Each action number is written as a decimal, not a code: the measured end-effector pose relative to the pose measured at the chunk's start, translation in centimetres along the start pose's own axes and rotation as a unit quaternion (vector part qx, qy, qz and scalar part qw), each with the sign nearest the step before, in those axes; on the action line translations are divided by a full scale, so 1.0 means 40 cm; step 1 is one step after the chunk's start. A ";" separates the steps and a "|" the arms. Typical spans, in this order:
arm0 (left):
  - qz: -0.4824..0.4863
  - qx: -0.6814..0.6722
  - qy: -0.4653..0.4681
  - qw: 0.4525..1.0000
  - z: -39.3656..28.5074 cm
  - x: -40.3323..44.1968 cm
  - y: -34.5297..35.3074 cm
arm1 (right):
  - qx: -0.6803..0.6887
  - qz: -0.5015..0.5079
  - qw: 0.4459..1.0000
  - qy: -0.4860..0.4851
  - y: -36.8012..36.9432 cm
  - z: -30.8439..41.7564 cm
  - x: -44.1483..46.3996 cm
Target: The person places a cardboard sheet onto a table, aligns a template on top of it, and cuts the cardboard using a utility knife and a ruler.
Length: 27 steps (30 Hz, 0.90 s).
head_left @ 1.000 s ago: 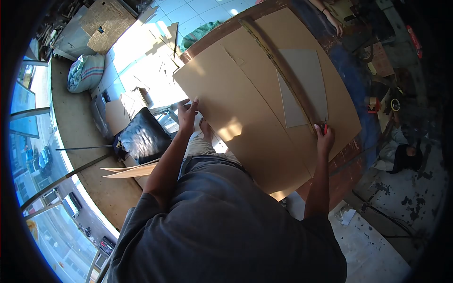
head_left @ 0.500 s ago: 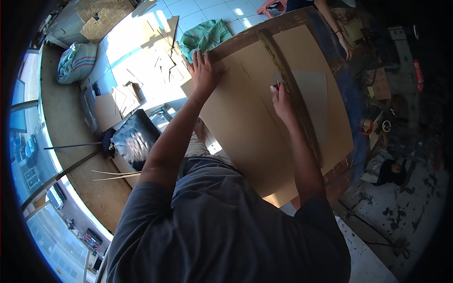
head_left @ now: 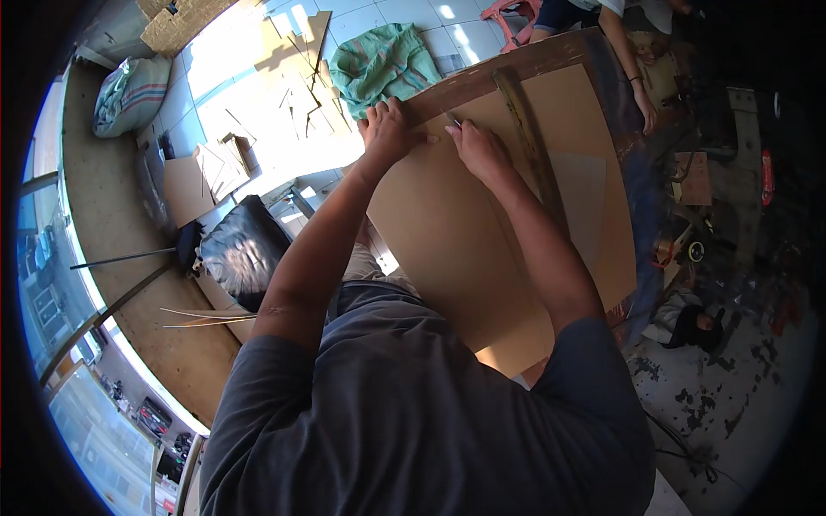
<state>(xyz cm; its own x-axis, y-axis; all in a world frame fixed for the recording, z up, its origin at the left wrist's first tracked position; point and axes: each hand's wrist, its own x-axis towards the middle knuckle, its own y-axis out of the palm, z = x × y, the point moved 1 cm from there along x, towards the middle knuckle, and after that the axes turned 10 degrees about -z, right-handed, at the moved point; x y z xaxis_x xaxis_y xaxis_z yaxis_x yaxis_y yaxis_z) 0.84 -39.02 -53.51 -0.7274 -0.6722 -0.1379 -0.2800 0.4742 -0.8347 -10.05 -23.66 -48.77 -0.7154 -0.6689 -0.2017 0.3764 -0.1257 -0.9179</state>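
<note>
A large brown cardboard sheet (head_left: 430,232) lies on the table in front of me. My left hand (head_left: 389,133) presses on its far left corner, fingers apart and thumb stretched over the board. Close to its right, my right hand (head_left: 482,153) is closed around a small cutter knife (head_left: 455,122), whose thin blade points at the far part of the sheet. My fingers cover most of the handle. A long narrow strip (head_left: 527,133) lies across the cardboard, right of my right hand. Beyond it is a pale grey sheet (head_left: 581,199).
Green cloth sacking (head_left: 383,69) lies beyond the table's far edge (head_left: 508,64). Cardboard offcuts (head_left: 292,95) cover the sunlit floor at left. Another person's hand (head_left: 645,110) is by the far right corner. A tape roll (head_left: 695,251) sits at right.
My right hand has moved the knife left and away from the strip, toward my left hand. The left hand's fingers are more bent, its thumb farther out. The view has shifted slightly.
</note>
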 end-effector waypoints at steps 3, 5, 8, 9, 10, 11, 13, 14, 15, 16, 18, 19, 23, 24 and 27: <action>-0.002 -0.008 -0.003 1.000 -0.002 0.000 -0.003 | -0.010 -0.009 1.000 -0.005 0.020 -0.005 0.004; -0.004 -0.011 -0.003 1.000 -0.002 0.002 -0.002 | -0.007 -0.009 1.000 -0.004 0.002 0.013 -0.003; 0.003 -0.009 -0.006 1.000 -0.002 0.004 -0.002 | -0.009 -0.008 1.000 0.006 -0.007 0.032 -0.008; 0.000 -0.011 -0.006 1.000 -0.003 0.003 -0.002 | -0.016 -0.007 1.000 0.016 -0.006 0.035 -0.008; -0.003 -0.013 -0.006 1.000 -0.001 0.003 -0.001 | -0.016 -0.007 1.000 0.016 -0.002 0.031 -0.007; -0.002 -0.012 -0.007 1.000 0.000 0.002 0.001 | -0.021 -0.007 1.000 0.007 0.004 0.024 -0.005; -0.005 -0.017 -0.001 1.000 0.002 0.003 0.002 | -0.026 -0.008 1.000 -0.003 0.009 0.017 0.002; -0.005 -0.017 -0.001 1.000 0.003 0.004 0.002 | -0.031 0.000 0.999 0.008 0.011 0.015 0.006; 0.000 -0.018 -0.002 1.000 0.003 0.006 0.003 | -0.035 0.008 0.999 0.018 0.013 0.013 0.009; 0.006 -0.019 -0.004 1.000 0.006 0.006 0.008 | -0.034 0.009 0.999 0.017 0.010 0.014 0.012; -0.004 -0.026 -0.012 1.000 0.007 0.005 0.018 | -0.032 0.021 0.999 -0.007 0.001 0.011 0.015; -0.017 -0.034 -0.020 0.999 0.003 0.007 0.016 | -0.032 0.021 0.999 -0.009 -0.003 0.012 0.017; 0.000 -0.023 -0.048 0.999 -0.007 0.011 -0.001 | -0.042 0.034 0.999 0.001 0.000 0.006 0.019; 0.015 -0.022 -0.055 0.998 -0.011 0.014 -0.006 | -0.042 0.036 0.998 -0.002 0.002 0.002 0.020; 0.017 -0.025 -0.061 0.998 -0.005 0.015 0.003 | -0.053 0.054 0.997 0.004 -0.019 0.019 0.011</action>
<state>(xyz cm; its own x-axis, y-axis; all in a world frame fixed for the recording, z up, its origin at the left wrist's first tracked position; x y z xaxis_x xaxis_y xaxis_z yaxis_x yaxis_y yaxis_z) 0.23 -39.27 -53.58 -0.6564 -0.7179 -0.2318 -0.2893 0.5234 -0.8015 -10.19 -24.40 -47.91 -0.6791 -0.6683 -0.3037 0.3879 0.0245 -0.9214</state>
